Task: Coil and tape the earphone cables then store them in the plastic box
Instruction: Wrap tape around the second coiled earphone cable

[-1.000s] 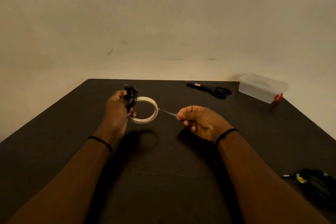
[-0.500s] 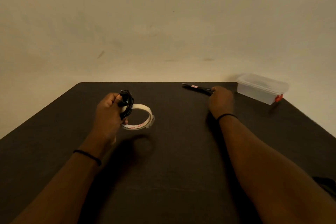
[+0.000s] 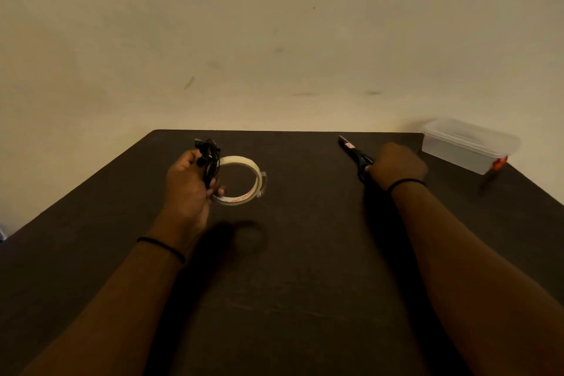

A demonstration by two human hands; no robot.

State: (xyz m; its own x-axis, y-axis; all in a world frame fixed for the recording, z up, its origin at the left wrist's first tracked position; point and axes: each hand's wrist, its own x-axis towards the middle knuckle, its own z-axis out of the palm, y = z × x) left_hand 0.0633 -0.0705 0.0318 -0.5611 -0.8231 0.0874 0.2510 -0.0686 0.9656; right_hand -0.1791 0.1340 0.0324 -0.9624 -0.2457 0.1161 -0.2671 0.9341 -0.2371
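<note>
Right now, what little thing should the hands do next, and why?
Probably lift the scissors and bring them over to the tape roll. The right hand already grips their handles, while the left hand holds the coiled earphone cable and the roll, where a short tab of tape sticks out. That tab likely needs cutting before the coil can be taped.
</note>
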